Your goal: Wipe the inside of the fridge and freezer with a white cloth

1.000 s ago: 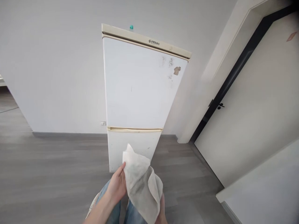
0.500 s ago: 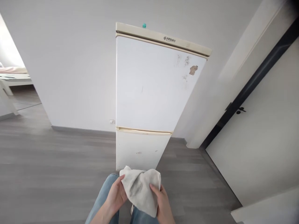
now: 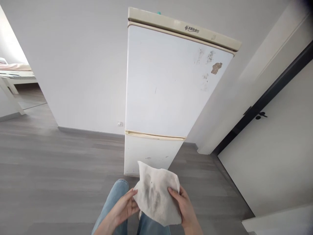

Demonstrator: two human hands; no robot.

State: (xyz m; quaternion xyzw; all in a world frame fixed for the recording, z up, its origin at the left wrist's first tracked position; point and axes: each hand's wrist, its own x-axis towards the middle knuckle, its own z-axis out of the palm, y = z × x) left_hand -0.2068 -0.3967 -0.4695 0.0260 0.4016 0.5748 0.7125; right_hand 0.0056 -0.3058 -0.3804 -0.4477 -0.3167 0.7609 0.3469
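Between my hands hangs a whitish cloth (image 3: pixel 158 192) with grey smudges across its middle. My left hand (image 3: pixel 127 206) pinches its left edge, thumb on top and the other fingers beneath. On the right side, my right hand (image 3: pixel 183 205) grips the cloth with the thumb pressed on its face and the fingers behind, hidden. Just beyond the cloth stands a white two-door refrigerator (image 3: pixel 166 88) with a cream top trim. Its upper door has dark marks and a brown patch (image 3: pixel 216 68) near the right edge. Both doors are closed.
A small green object (image 3: pixel 159 13) shows on top of the refrigerator. A wall socket (image 3: pixel 119 124) sits to its left. At the right is a pale door (image 3: pixel 276 140) with a black handle (image 3: pixel 261 115). Through an opening at far left, a bed (image 3: pixel 19 75) is visible.
The cloth has been spread wider, showing more of its smudged face, and both hands have shifted right. The refrigerator appears larger and nearer.
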